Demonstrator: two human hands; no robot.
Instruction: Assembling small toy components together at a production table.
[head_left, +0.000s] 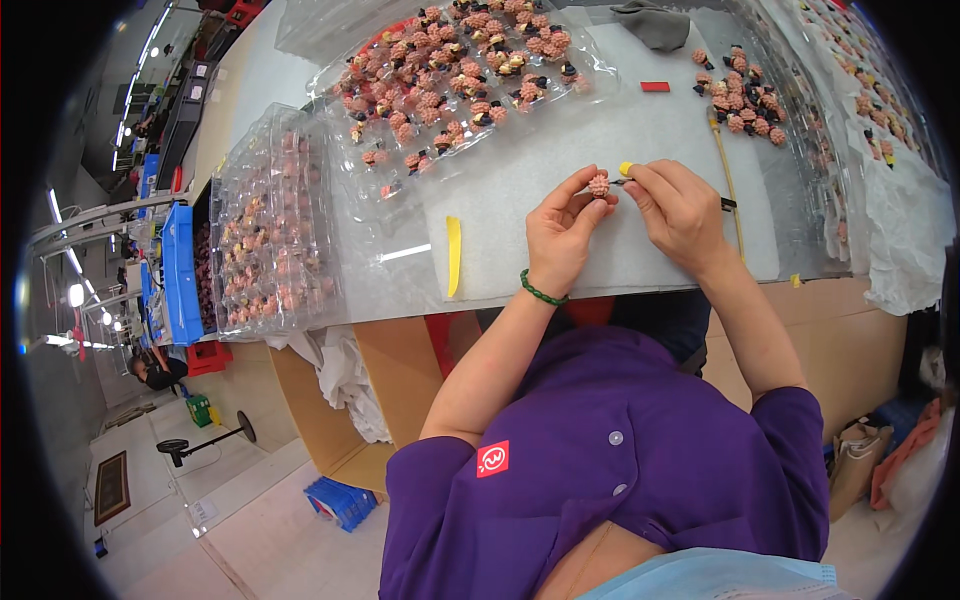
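Observation:
Between the fingertips of my left hand (562, 228) is a small pink knobbly piece (599, 186), like a tiny figure's curly head. My right hand (682, 212) is closed around a slim dark pen-like tool (729, 204), whose dark back end sticks out past the palm. Its thin tip points at the pink piece; whether they touch, I cannot tell. A yellow covering (626, 169) shows at my right index fingertip. Both hands are above the pale sheet (520, 230) on the table.
Clear plastic trays (470, 95) full of pink pieces stand at the back, with another stack (275, 230) at left. A loose pile of pink pieces (740, 100) lies at the back right, near a thin yellowish stick (728, 185). A yellow strip (454, 256) lies left of my hands.

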